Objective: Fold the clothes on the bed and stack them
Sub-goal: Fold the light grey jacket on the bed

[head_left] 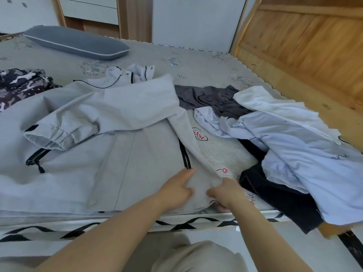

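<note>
A single wide-angle head camera looks forward and steeply down from above the person's arms, close over the left hand [177, 190] and right hand [225, 191] at the near edge of the bed [225, 154], with the mattress stretching away beyond them toward the far wall.

Right hand [225, 192] fingers hidden under jacket [110, 158] hem; jacket cut off left.

Pale grey jacket [110, 118] with black zips; grey floral bedspread [196, 61]; camouflage garment [21, 83].
</note>
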